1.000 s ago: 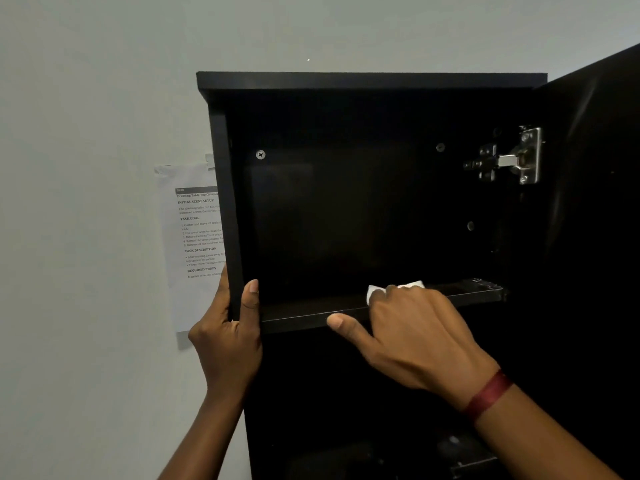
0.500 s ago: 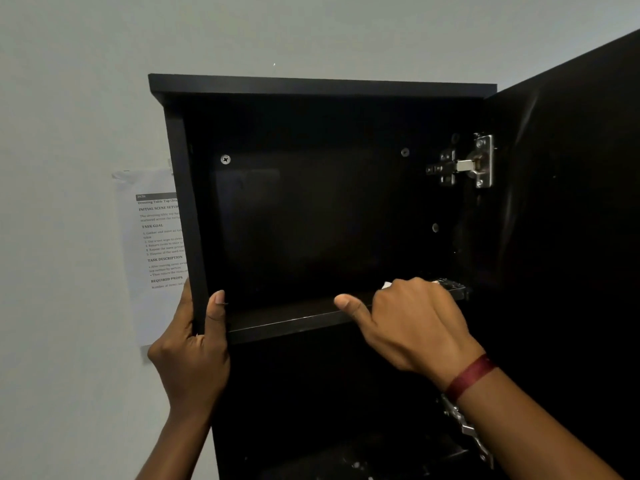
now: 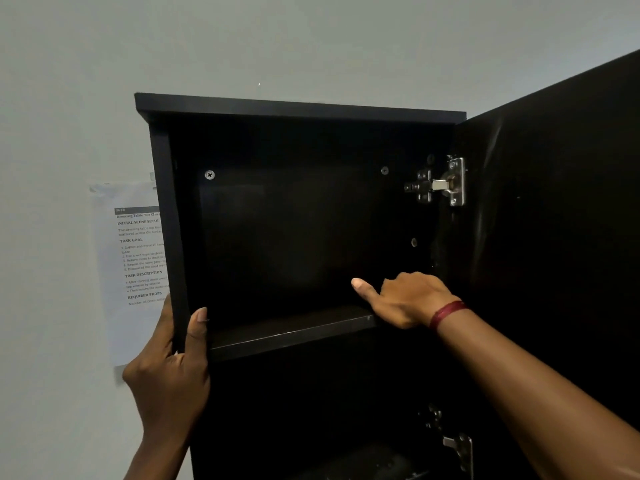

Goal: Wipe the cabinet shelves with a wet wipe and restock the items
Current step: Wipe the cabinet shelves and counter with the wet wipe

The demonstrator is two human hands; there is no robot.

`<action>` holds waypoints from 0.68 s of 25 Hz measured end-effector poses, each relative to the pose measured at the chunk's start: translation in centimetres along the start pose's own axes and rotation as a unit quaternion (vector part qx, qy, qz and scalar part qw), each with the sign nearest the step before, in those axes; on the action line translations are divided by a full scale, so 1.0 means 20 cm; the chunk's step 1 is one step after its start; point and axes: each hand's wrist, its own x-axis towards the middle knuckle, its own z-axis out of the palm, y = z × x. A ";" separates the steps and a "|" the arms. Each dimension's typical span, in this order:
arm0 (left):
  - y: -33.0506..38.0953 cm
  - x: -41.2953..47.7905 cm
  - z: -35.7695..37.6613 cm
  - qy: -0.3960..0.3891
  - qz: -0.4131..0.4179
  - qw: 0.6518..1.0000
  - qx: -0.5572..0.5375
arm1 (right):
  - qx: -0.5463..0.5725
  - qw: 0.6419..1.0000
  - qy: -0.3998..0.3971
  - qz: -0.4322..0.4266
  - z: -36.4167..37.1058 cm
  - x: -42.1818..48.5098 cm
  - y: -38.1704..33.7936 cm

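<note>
Bracing the cabinet [image 3: 298, 108], your left hand [image 3: 169, 372] wraps its side panel [image 3: 166, 220], thumb on the front edge, likely to steady it for wiping. Your right hand [image 3: 405, 299] rests on the right end of the cabinet's shelf [image 3: 284, 332], thumb out and fingers hidden. The wet wipe isn't visible, so can't tell if it's held. Sheet [image 3: 135, 258] left of the cabinet reads "TASK GOAL", "TASK DESCRIPTION", "REQUIRED PROPS".

The light is dim and flat; the grey wall [image 3: 311, 39] dulls toward the corners. The black cabinet [image 3: 298, 109] in front of me swallows nearly all detail and is almost pure black at 6 o'clock. Only the hinge [image 3: 446, 183] at 2 o'clock and a screw head [image 3: 209, 174] glint. The door [image 3: 554, 202] at 3 o'clock has a faint sheen. The printed sheet [image 3: 135, 258] at 9 o'clock looks soft.
</note>
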 end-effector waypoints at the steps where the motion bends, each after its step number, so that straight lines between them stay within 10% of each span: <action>1: 0.00 0.00 0.00 0.001 0.002 1.000 0.001 | -0.036 0.999 0.002 -0.009 -0.01 -0.01 -0.01; 10: -0.01 -0.01 0.01 0.025 -0.015 1.000 -0.003 | -0.156 0.984 0.089 -0.011 -0.02 -0.22 -0.05; 17: -0.01 -0.01 0.00 0.018 -0.005 1.000 0.000 | -0.255 0.967 -0.018 -0.004 -0.03 -0.10 0.05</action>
